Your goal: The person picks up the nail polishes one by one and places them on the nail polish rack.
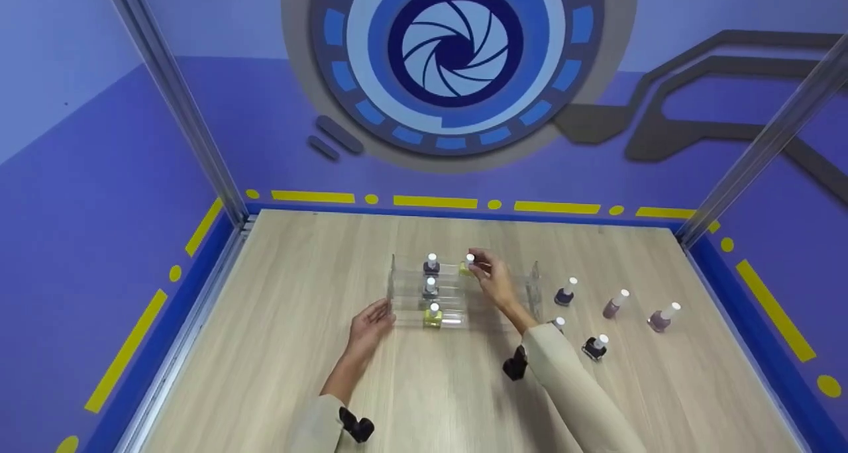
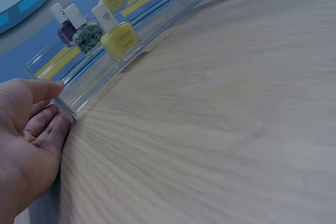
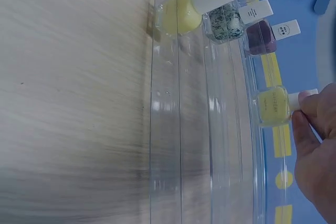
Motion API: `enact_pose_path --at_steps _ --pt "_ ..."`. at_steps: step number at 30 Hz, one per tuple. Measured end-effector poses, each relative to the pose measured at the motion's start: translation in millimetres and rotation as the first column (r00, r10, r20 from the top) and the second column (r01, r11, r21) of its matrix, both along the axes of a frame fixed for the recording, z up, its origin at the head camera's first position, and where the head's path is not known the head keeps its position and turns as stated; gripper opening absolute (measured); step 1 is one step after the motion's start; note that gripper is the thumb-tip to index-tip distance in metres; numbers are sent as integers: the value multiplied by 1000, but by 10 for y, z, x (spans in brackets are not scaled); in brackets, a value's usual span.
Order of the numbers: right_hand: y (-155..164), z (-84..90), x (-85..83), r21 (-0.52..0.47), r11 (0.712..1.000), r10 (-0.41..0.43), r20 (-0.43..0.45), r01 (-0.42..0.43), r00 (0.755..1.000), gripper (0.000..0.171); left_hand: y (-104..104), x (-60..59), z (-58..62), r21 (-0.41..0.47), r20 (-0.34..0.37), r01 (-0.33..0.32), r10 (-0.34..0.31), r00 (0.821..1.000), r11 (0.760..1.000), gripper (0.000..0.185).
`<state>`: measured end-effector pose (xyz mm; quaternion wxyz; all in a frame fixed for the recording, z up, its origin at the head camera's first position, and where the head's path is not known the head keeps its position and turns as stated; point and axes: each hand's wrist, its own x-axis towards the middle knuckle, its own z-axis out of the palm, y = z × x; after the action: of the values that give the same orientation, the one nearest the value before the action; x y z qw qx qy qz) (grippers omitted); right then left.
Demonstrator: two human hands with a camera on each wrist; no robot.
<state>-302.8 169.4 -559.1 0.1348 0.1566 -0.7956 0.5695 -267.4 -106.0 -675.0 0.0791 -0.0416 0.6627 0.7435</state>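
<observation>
A clear acrylic tiered rack [image 1: 487, 301] stands on the table. My right hand [image 1: 493, 282] pinches the white cap of a yellow nail polish bottle [image 3: 273, 106] at the back tier. To its left a purple bottle [image 3: 261, 38] stands on the back tier, a green-speckled bottle [image 2: 88, 38] on the middle tier and another yellow bottle [image 2: 119, 41] on the front tier. My left hand [image 1: 370, 328] touches the rack's left end panel with loosely bent fingers [image 2: 56, 129], palm partly turned up.
Right of the rack stand a dark blue bottle [image 1: 564, 297], a mauve bottle [image 1: 611, 308], a purplish bottle [image 1: 660, 320] and a black bottle [image 1: 594, 348]. One more white-capped bottle [image 1: 560, 322] is partly hidden by the right sleeve. Blue-purple panels wall in the wooden table [image 1: 318, 261].
</observation>
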Motion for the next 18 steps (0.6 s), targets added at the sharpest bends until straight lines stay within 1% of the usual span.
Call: enact_pose_path --at_steps 2,4,8,12,15,18 --pt "13 0 6 -31 1000 -2 17 3 1000 28 -6 2 7 -7 1 -3 3 1000 1000 54" --pt "28 24 26 -37 999 -22 24 23 999 27 -13 5 11 -5 2 0 0 1000 1000 54" --pt "77 104 87 -6 998 -69 3 69 998 26 -15 1 5 -4 11 -1 1 1000 1000 55" --pt "171 169 186 22 994 -103 -30 104 994 24 -11 -1 -2 -13 4 -7 7 1000 1000 55" --pt "276 135 261 31 992 -119 -55 121 991 24 -6 -3 -9 -17 4 -12 12 1000 1000 54" --pt "413 18 323 32 989 -143 -76 146 987 23 -3 -8 -16 -20 1 -12 12 1000 1000 54"
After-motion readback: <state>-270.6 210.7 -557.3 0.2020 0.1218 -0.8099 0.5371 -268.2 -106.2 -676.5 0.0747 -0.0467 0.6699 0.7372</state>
